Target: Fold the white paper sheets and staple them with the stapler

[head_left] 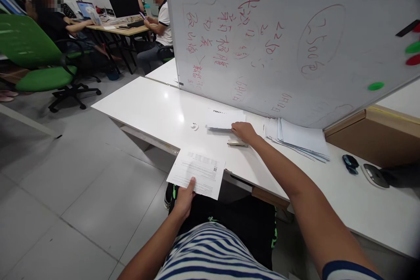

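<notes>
My left hand (186,197) is closed on a printed sheet of paper (200,168), thumb on top, held over my lap at the desk's front edge. My right hand (244,132) reaches forward to a low stack of white paper (225,119) with dark lettering along its far side. Its fingers are curled at the stack's near right edge; the fingertips are partly hidden. Just below that hand lies a stapler (238,143). Left of the stack is a small white curled object (194,126) whose kind I cannot make out.
A whiteboard (262,43) with red writing stands along the desk's (147,100) far side. Fanned papers (298,138) lie to the right, then a dark glossy object (350,163), a computer mouse (376,176) and a cardboard box (370,133). A green chair (42,61) and several people are at left.
</notes>
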